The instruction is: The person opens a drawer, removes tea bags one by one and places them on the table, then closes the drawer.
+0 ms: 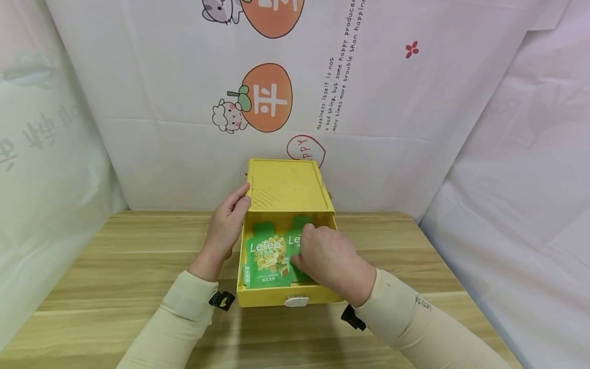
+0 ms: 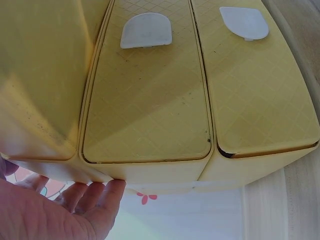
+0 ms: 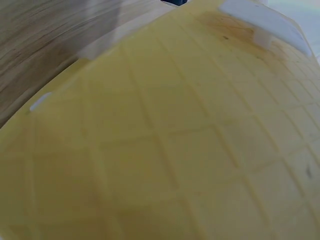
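A yellow drawer cabinet (image 1: 290, 179) stands on the table with its top drawer (image 1: 258, 297) pulled out. Two green LeTea packets lie in that drawer: the left packet (image 1: 265, 261) shows fully, while the right packet (image 1: 299, 224) is partly covered by my right hand (image 1: 329, 256). That hand reaches into the drawer, its curled fingers and thumb on the right packet; the fingertips are hidden. Against the cabinet's left side rests my left hand (image 1: 226, 220), with fairly straight fingers, also visible in the left wrist view (image 2: 65, 210).
Below the pulled-out drawer are a middle drawer (image 2: 150, 100) and a lower drawer (image 2: 265, 85), both closed, with white handles. A wooden table (image 1: 152, 256) carries the cabinet. Behind it hangs a printed white cloth (image 1: 382, 113), and more cloth hangs at both sides.
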`<state>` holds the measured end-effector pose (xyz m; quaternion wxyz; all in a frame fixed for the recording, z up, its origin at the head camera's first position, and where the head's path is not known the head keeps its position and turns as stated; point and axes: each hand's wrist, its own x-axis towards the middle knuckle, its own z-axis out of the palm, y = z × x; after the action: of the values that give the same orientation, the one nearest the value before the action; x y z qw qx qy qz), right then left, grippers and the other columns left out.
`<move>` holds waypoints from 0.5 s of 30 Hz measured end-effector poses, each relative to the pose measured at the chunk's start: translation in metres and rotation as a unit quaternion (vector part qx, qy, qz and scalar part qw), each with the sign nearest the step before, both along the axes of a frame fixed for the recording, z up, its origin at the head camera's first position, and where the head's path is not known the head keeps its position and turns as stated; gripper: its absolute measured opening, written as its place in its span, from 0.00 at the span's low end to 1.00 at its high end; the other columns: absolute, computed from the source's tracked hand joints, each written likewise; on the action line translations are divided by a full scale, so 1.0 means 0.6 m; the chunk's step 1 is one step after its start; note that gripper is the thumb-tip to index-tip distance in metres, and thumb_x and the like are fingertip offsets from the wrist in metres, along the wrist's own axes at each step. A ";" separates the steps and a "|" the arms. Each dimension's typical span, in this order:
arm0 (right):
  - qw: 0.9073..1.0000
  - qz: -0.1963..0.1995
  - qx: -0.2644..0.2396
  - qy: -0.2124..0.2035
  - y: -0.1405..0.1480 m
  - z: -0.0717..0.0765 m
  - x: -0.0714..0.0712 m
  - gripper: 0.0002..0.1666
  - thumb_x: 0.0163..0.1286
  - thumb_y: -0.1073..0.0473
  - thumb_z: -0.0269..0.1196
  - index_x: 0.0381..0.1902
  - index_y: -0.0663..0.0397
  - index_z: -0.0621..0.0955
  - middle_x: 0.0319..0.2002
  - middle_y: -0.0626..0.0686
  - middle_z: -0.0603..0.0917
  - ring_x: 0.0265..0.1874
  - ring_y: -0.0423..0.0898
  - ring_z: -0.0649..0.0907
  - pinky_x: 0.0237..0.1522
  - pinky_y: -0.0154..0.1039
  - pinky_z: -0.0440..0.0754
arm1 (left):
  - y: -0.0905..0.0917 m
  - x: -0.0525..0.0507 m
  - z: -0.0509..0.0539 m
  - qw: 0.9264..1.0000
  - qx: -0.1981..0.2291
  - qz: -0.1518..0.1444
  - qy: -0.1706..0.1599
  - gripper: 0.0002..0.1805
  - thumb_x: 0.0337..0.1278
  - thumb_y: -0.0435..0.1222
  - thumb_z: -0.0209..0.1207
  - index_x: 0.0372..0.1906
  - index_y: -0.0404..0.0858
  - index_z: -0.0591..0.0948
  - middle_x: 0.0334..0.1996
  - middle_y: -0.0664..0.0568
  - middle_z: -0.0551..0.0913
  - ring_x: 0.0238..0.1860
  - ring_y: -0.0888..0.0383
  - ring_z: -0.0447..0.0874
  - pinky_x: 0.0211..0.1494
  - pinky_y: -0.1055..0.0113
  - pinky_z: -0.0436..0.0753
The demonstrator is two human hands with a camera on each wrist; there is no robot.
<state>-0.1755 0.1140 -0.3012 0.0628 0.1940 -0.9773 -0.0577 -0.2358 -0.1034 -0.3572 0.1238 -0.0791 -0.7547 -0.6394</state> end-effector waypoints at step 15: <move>1.000 0.006 -0.028 0.005 0.002 0.001 0.004 0.31 0.66 0.36 0.73 0.32 0.57 0.74 0.15 0.49 0.72 0.13 0.43 0.74 0.15 0.39 0.74 | 0.000 0.000 0.001 1.000 -0.001 0.003 -0.002 0.29 0.82 0.51 0.46 0.80 0.51 0.67 0.78 0.65 0.66 0.80 0.60 0.59 0.82 0.53 0.62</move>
<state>-0.1732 0.1154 -0.3006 0.0736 0.1977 -0.9770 -0.0314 -0.2355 -0.1031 -0.3565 0.1242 -0.0763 -0.7559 -0.6383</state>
